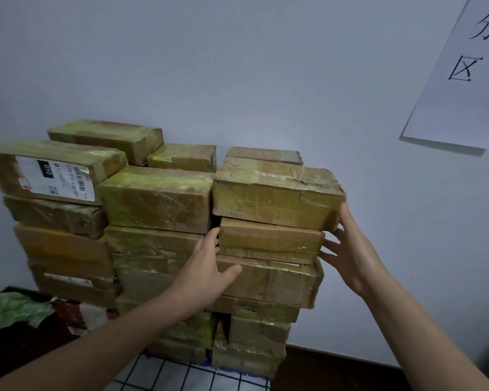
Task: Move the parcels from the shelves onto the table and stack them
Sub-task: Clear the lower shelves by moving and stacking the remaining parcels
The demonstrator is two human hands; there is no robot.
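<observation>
Many parcels (158, 244) are already stacked against the wall. No shelves are in view, so what remains cannot be judged. Right of the labelled parcel (54, 170), the end column (271, 241) is flanked by the left hand (209, 266) and right hand (347, 249), both grips wide, nothing clasped. "010" is read on that label, and "分" and "区" on the wall sheet (463, 94).

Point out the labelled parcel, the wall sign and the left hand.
labelled parcel (54, 173): head view, its white label.
wall sign (463, 108): head view, blank lower paper.
left hand (206, 265): head view, back of hand.
</observation>
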